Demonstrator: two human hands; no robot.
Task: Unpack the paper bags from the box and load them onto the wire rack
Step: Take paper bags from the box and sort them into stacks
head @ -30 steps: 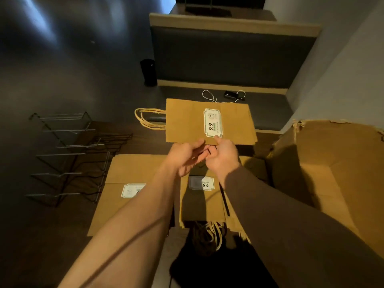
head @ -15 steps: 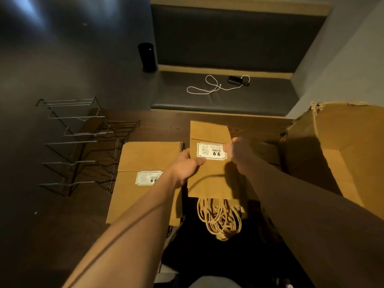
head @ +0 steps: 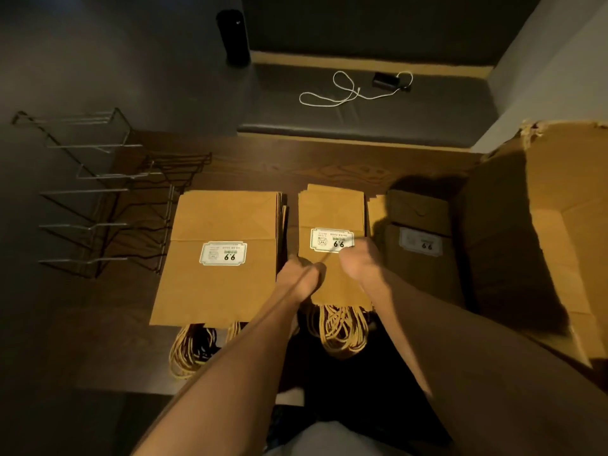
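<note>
From the head camera, three stacks of flat kraft paper bags lie on the dark wooden table: the left stack (head: 217, 258), the middle stack (head: 332, 245) and a shadowed right stack (head: 418, 245). The left hand (head: 297, 274) and right hand (head: 357, 263) rest on the middle stack's top bag, fingers curled at its lower half; both are blurred, so I cannot tell whether they pinch it. The wire rack (head: 98, 192) stands bare, well to the left; the cardboard box (head: 559, 241) gapes on the right. The twine handles (head: 342, 334) dangle off the table edge, so one could probably snag and drag the stack askew.
</note>
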